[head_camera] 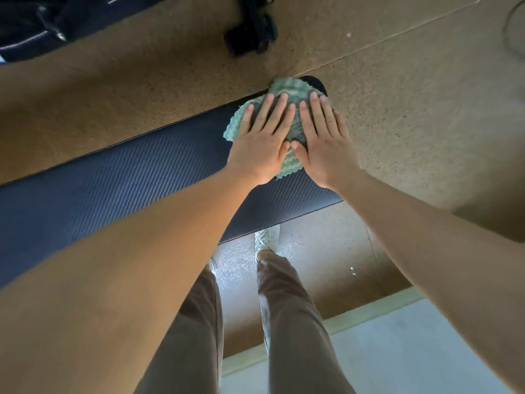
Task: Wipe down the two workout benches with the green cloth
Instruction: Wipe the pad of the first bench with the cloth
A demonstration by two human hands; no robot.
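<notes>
Left hand (260,146) and right hand (324,140) press a cloth (288,87) flat on a dark padded bench (127,180).
The green cloth lies at the bench's far right end, near its rounded corner, with zigzag edges showing around the palms. Both hands rest on it side by side, thumbs almost touching. The fingers (279,109) are straight and slightly spread, gripping nothing. The ribbed bench pad runs off to the left. Below the near edge, brown trousers (289,308) and a white shoe (265,237) stand on a speckled brown floor (412,123).
</notes>
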